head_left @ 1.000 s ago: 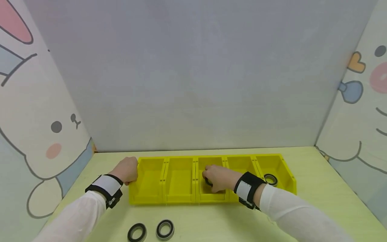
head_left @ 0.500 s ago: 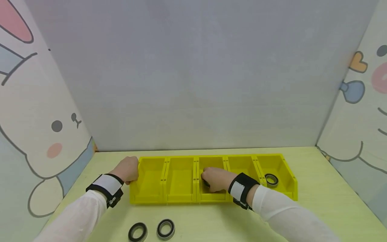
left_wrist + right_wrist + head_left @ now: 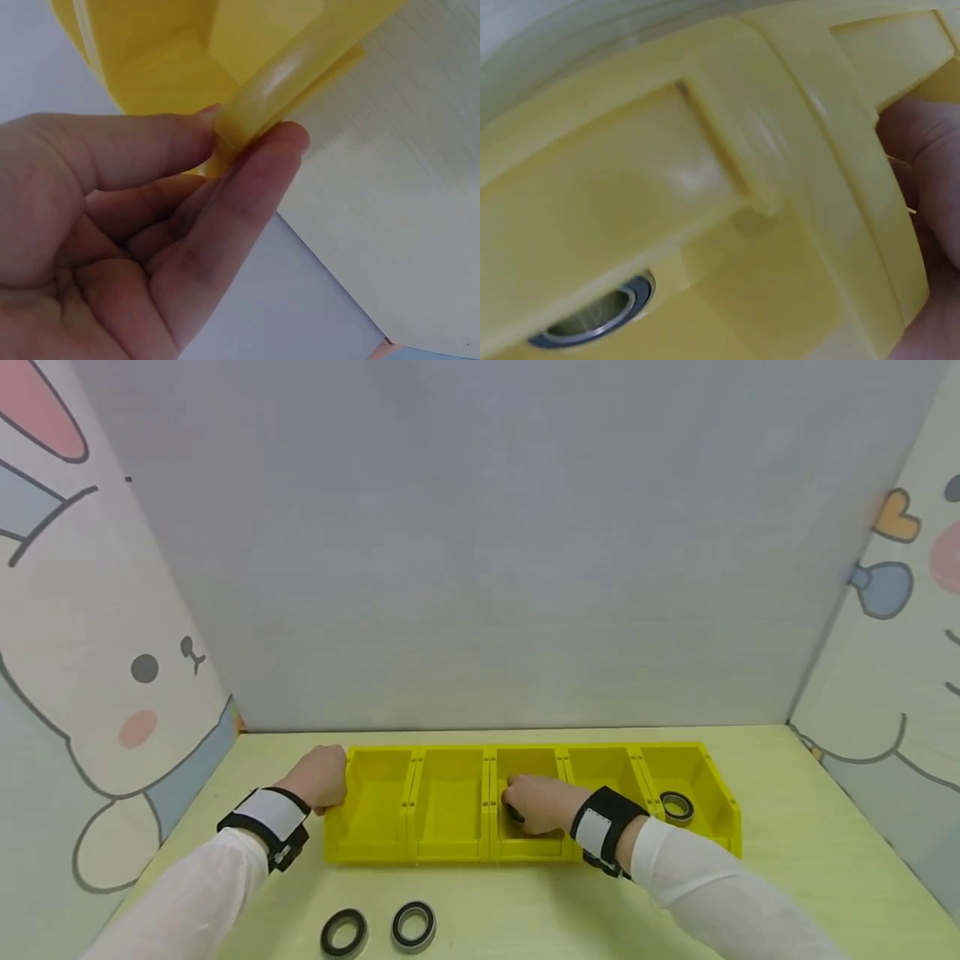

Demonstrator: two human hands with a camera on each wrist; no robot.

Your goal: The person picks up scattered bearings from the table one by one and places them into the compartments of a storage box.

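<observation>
Left hand (image 3: 321,779) at the left end of the yellow tray (image 3: 450,752), pinching the rim (image 3: 277,82) between thumb and forefinger, as the left wrist view shows plainly. Right hand (image 3: 538,804) down inside the middle compartment (image 3: 528,762), fingers curled over a dark ring-shaped bearing (image 3: 515,814), only an edge of it peeking out under the fingertips; whether actually gripped or merely covered, cannot tell. In the right wrist view, just the side of that hand (image 3: 930,172) against the yellow wall, with a bearing (image 3: 592,315) lying low in a compartment, steel inner ring and dark seal visible.

Five compartments side by side in the tray, set crosswise on the pale green table (image 3: 810,827). A second bearing (image 3: 677,807) flat in the rightmost compartment, well apart from the right hand. Two more bearings on the table in front of the tray, near the left forearm: one (image 3: 344,933) and another (image 3: 412,927) just beside it, not touching. White sleeves and black wrist straps on both arms. Grey back wall (image 3: 480,568), cartoon rabbit panel (image 3: 90,677) on the left side.
</observation>
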